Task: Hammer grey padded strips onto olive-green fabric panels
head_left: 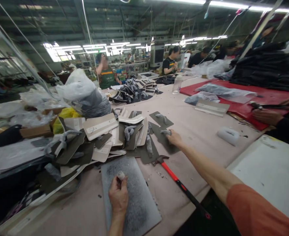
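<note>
Over a grey speckled board [136, 200], my left hand [119, 195] pinches a small whitish, translucent piece [121, 175] whose kind I cannot make out. Reaching forward, my right hand [175, 138] has its fingers closed at a grey plastic-wrapped handle [166, 132] on a dark flat panel [170, 146]. Another dark panel with a wrapped handle [161, 117] lies just beyond. Between my arms rests a claw hammer [175, 177] with a red and black handle, its head by the board's upper right corner.
Heaped at the left are several beige and dark panels [101, 126], near a stuffed plastic bag [84, 93]. Dark pieces [134, 91] and a clear bottle [177, 84] stand farther back. A white roll [228, 136] lies right; a co-worker's hand [267, 118] holds a dark tool there.
</note>
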Demonstrator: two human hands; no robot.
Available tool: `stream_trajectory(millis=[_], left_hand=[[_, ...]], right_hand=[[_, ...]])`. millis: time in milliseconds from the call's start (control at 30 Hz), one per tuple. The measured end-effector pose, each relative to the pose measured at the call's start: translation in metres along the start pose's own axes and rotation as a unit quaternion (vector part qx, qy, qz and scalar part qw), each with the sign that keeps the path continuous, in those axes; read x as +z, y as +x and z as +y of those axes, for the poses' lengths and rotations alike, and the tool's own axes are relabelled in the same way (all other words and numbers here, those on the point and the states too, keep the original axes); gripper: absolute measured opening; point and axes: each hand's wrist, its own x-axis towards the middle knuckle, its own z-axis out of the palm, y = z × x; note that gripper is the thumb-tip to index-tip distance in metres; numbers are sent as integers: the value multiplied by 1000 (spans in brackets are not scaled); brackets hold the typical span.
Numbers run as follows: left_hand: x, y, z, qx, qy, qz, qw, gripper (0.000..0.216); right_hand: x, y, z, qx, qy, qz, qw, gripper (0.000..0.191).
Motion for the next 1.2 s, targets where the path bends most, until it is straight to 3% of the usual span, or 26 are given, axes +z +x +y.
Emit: stream_trajectory(millis=[133,233,333,400,500,600,800,1000,1200], left_hand=[[-1,-3,4,5,-7,-7,1000,40],[0,-4,6,5,-33,-5,999,36],[0,-4,6,3,-55,0,998,35],[0,-4,5,4,-49,3,999,33],[-3,-4,4,1,-50,7,999,32],[-6,-7,3,-6,-89,16,996,32],[3,-4,16,9,-135,-39,990,37],[30,3,29,30,-133,-167,977,28],[31,0,26,31,-94,-184,978,28]], right_hand=[[-12,18,4,-13,2,14,1000,53],[-21,1,-12,-60,34,40,997,46],[-13,-69,-31,-156,106,57,980,45],[8,-138,-39,-194,128,11,972,46],[52,-232,-39,-199,146,-63,967,46],[86,-280,-31,-201,140,-101,964,47],[87,-278,-20,-187,130,-159,961,43],[89,-283,-23,-200,140,-146,959,40],[73,-274,-15,-190,229,-173,939,46]])
